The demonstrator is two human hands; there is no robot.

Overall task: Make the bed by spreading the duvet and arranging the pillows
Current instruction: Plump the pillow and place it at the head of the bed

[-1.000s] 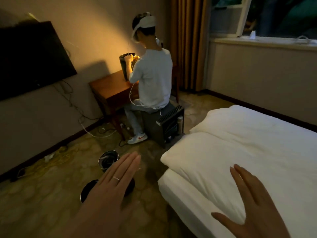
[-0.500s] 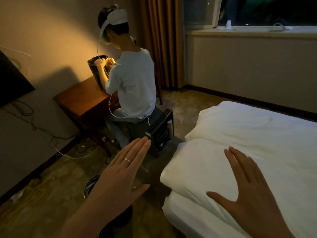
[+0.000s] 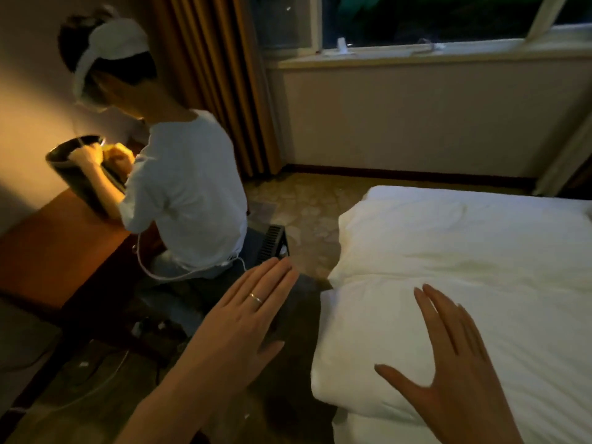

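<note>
A white duvet [image 3: 464,251] lies folded over the foot of the bed, its thick edge near the bed's left corner. Under it the white mattress edge [image 3: 352,427] shows at the bottom. My right hand [image 3: 455,373] is held flat with fingers spread, over the duvet's near corner; I cannot tell if it touches. My left hand [image 3: 240,322], with a ring on one finger, is stretched out flat over the floor to the left of the bed, holding nothing. No pillows are in view.
A person in a white shirt [image 3: 185,193] sits on a dark box [image 3: 272,245] at a wooden desk [image 3: 57,248], left of the bed. Cables lie on the patterned floor [image 3: 304,203]. An orange curtain [image 3: 217,75] and a window ledge [image 3: 432,56] stand behind.
The view has swung right and moved closer to the bed and the seated person. Both hands stay flat and outstretched, now higher in the picture; the bowls on the floor have left the view.
</note>
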